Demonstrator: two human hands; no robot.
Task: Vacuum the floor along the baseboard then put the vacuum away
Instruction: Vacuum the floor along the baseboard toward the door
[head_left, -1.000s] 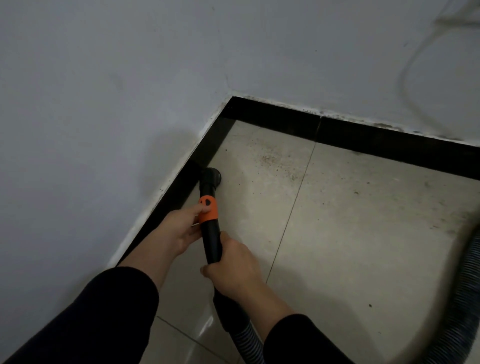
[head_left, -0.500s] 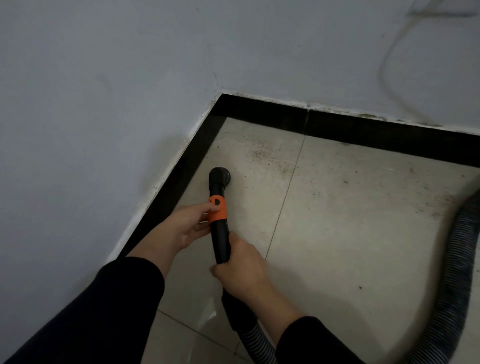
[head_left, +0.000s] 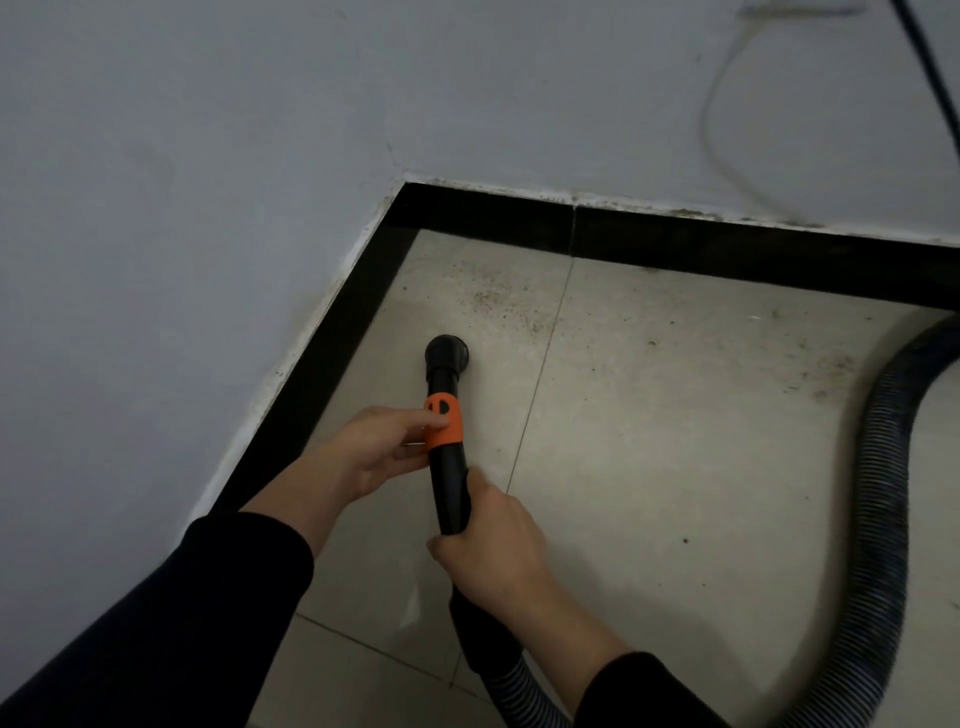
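Right hand (head_left: 493, 551): fingers curled round the lower end of the black vacuum wand (head_left: 448, 488). Left hand (head_left: 374, 447): pinching the wand's orange collar (head_left: 444, 423), thumb on top. The round nozzle (head_left: 448, 353) is down on the floor (head_left: 649, 441) ahead of both my hands, near the black baseboard (head_left: 332, 374) along the left edge and short of the far corner. Dirt specks (head_left: 498, 299) lie just past the nozzle. The ribbed hose (head_left: 883, 493) curves along the floor's right side.

Both arms reach forward and down in dark sleeves (head_left: 182, 623). The left hand (head_left: 379, 449) holds the vacuum wand (head_left: 450, 491) at its orange collar (head_left: 450, 437), thumb on top. The right hand (head_left: 493, 553) grips the wand lower down, closed round it.
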